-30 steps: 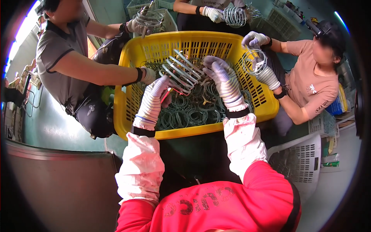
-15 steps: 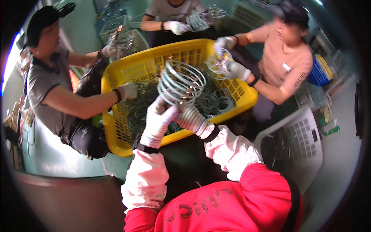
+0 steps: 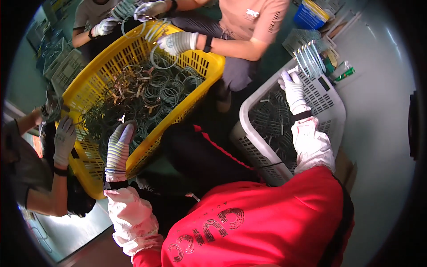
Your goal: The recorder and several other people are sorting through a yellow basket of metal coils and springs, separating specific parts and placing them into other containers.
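The right hand (image 3: pixel 293 91), in a striped glove, pinches one end of a shiny silver wire coil (image 3: pixel 310 60), its spaced loops tilted above the far edge of a white slotted crate (image 3: pixel 246 116) holding more wirework. The left hand (image 3: pixel 119 144) has its fingers extended together at a yellow slotted basket (image 3: pixel 211 73) full of grey-green rings and coppery pronged pieces. Dark lettering crosses the red sweatshirt (image 3: pixel 271 213); a peach T-shirt (image 3: pixel 242 22) on a co-worker bears print, and that person's gloved hand (image 3: pixel 178 43) reaches over the basket.
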### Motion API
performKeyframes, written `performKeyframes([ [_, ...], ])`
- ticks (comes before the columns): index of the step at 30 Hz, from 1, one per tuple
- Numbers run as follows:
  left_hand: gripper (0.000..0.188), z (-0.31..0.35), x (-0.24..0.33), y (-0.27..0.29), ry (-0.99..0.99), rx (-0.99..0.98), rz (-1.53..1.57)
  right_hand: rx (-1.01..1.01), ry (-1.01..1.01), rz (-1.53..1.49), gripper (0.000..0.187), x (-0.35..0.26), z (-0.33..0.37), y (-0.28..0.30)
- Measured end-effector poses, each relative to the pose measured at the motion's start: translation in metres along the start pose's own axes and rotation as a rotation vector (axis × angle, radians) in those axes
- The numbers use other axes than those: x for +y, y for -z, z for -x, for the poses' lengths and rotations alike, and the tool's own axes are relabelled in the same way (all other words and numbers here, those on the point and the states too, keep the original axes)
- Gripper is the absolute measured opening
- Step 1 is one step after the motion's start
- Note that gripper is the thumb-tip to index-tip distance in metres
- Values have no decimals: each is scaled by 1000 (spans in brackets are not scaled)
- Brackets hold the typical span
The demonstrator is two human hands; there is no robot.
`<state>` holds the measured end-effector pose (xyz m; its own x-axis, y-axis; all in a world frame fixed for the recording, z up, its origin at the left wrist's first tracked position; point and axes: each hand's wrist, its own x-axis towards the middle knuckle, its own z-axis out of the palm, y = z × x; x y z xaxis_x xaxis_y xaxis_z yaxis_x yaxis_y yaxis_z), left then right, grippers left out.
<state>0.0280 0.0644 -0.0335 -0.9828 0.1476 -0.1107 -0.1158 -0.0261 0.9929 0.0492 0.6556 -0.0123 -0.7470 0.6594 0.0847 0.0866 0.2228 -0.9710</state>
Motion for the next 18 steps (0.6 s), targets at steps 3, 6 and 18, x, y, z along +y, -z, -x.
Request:
performKeyframes([
  [3,35,-7,-33,-1,135,39,-189,61,-267,159,35,82,-5,64],
  [6,44,-6,-68,-1,212,38,-421,1,-539,156,28,166,-1,90],
  [18,41,-11,-24,-26,165,120,-738,-713,-178,731,40,209,98,66],
])
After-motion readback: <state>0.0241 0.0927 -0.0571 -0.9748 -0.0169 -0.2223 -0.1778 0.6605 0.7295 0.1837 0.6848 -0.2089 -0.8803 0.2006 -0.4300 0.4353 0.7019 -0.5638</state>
